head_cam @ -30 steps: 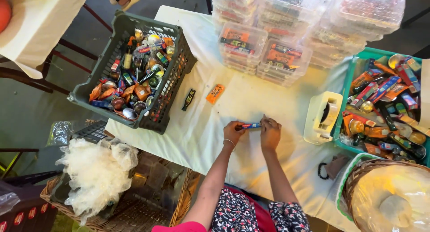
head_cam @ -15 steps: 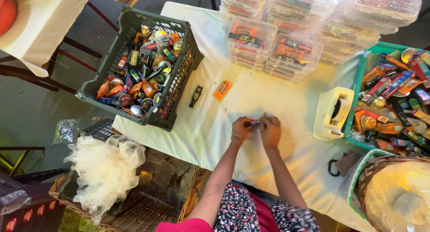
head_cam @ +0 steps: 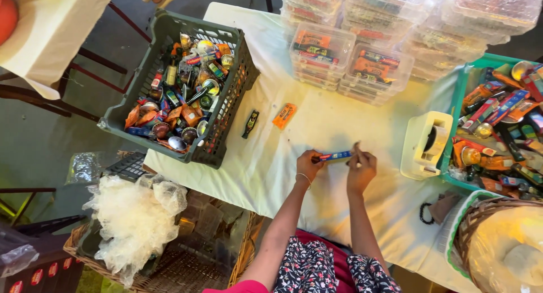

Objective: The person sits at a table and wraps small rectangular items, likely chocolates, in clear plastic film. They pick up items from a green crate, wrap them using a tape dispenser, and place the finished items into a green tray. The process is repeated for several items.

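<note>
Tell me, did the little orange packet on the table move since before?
No. The orange packet lies beside the small dark packet, just right of the dark green crate, as before. Only the head camera shifted.

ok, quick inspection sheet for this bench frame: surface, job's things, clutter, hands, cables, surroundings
Surface: table under a white cloth, creased.
Job's things: slim blue and red packet, held level between both hands above the cloth.
Clutter: dark green crate full of small wrapped items at the left edge; teal crate of the same at right; stacked clear lidded boxes at the back; white tape dispenser; orange packet and dark packet lying loose.
Hands: left hand pinches the packet's left end; right hand grips its right end.
Cables: nothing seen.
Surroundings: wicker basket with crumpled clear plastic below the table; second wicker basket at right.
</note>
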